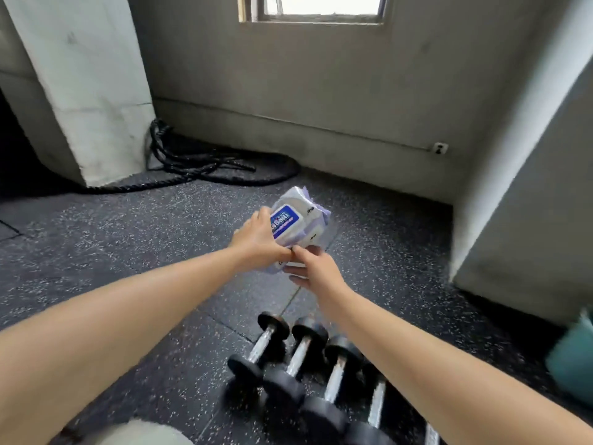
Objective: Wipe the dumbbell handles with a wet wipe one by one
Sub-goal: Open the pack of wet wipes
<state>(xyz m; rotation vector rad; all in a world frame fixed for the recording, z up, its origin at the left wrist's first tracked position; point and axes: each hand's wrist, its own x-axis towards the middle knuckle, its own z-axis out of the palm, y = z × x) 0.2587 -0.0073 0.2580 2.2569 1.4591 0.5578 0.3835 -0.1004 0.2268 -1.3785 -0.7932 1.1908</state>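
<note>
A pale purple pack of wet wipes (pixel 301 226) with a blue label is held up above the speckled floor. My left hand (pixel 260 242) grips its left side. My right hand (pixel 316 268) is at the pack's lower edge, thumb and fingers pinched close to my left hand's fingers; what they pinch is blurred. Below my arms, several black dumbbells lie side by side on the floor, their chrome handles pointing away from me: the leftmost dumbbell (pixel 261 348), a second dumbbell (pixel 298 351), a third dumbbell (pixel 335 379). The right forearm hides part of the rightmost one.
A coiled black battle rope (pixel 205 165) lies by the far wall, next to a white pillar (pixel 83 91). A wall with a power socket (pixel 439 148) closes the back. A teal object (pixel 574 358) sits at the right edge. A pale rounded object (pixel 141 433) shows at the bottom.
</note>
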